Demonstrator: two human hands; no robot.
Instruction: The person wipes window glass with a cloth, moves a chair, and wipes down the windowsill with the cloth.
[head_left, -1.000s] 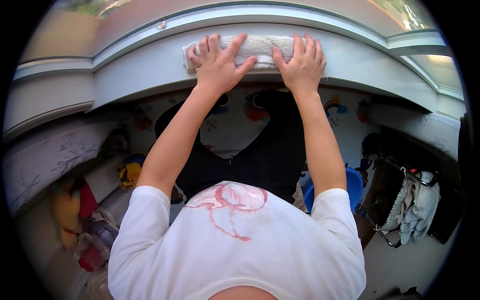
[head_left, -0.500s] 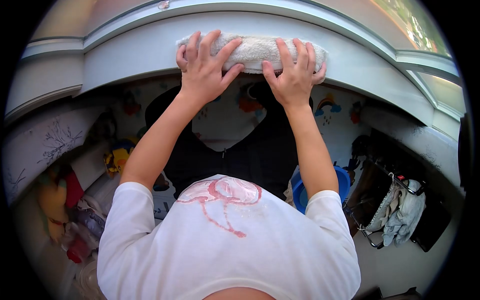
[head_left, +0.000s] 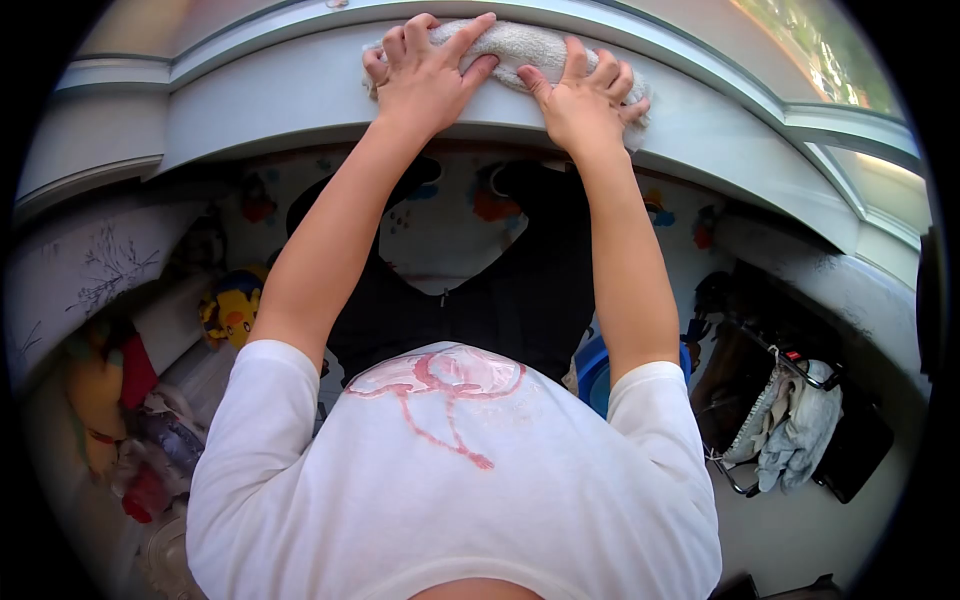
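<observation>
A white terry towel (head_left: 528, 50), folded into a long strip, lies across the white window sill (head_left: 300, 92) close to the window frame. My left hand (head_left: 422, 75) presses on its left end, fingers bent over the cloth and thumb along the near edge. On the right part of the towel rests my right hand (head_left: 588, 100), fingers curled over it and thumb pointing inward. Both hands grip the cloth from above. The undersides of the fingers are hidden.
The window frame (head_left: 690, 45) curves along the far side of the sill. Below, a blue basin (head_left: 594, 375) stands partly behind my right arm. Soft toys (head_left: 232, 312) lie at the left. A rack with grey cloths (head_left: 800, 425) is at the right.
Both hands have pushed the towel away from me, from the sill's near edge toward the window frame. The towel now bends more, its right end lying nearer to me.
</observation>
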